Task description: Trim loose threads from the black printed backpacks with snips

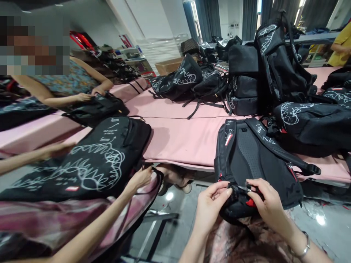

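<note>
A black backpack (248,153) lies back panel up on the pink table's near edge, its shoulder straps spread and its lower end toward me. At that near end, my left hand (212,202) pinches a black strap or fabric edge between thumb and fingers. Close beside it on the right, my right hand (264,201) grips a small part of the black strap, perhaps a buckle, with red fabric (250,202) showing under the fingers. The exact small part is partly hidden by my fingers. A metal bracelet is on my right wrist.
The pink table (175,138) bears several black backpacks with white scribble prints, among them an upright backpack (282,65) and a printed backpack (315,124). At left, a co-worker's hand (141,179) rests by another backpack (109,157). A second person handles a black bag (95,107).
</note>
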Tool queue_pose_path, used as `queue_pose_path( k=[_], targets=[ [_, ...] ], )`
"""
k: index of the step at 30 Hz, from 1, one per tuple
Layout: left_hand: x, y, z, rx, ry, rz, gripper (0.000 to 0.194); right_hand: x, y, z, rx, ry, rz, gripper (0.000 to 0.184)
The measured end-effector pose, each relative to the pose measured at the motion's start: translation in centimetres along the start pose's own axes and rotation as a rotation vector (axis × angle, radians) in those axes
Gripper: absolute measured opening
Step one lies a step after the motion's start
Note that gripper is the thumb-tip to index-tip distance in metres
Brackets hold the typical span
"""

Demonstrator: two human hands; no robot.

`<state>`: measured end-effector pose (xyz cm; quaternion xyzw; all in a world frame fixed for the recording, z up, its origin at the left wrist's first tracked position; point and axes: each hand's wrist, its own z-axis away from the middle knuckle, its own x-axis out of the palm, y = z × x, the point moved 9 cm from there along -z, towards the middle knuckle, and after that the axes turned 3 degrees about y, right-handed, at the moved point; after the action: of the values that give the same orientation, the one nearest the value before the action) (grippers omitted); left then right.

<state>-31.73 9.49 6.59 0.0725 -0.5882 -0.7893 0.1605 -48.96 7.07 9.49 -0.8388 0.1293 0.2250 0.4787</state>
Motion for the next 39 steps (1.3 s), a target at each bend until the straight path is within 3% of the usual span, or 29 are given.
queue_pose_path(
  k=[5,14,39],
  targets=[
    [0.3,-0.4,0.1,-0.021,-0.024,-0.011,0.032,0.4,-2.3,-0.8,-0.194,-0.075,0.133,0.020],
    [0.8,-0.6,0.2,-0.030,-0.060,-0.015,0.034,-0.1,-3.8,-1.2,-0.387,-0.023,0.282,0.020],
    [0.7,-0.6,0.1,-0.029,-0.058,-0.014,0.030,0.2,-3.2,-1.1,-0.433,0.000,0.244,0.019]
  ],
)
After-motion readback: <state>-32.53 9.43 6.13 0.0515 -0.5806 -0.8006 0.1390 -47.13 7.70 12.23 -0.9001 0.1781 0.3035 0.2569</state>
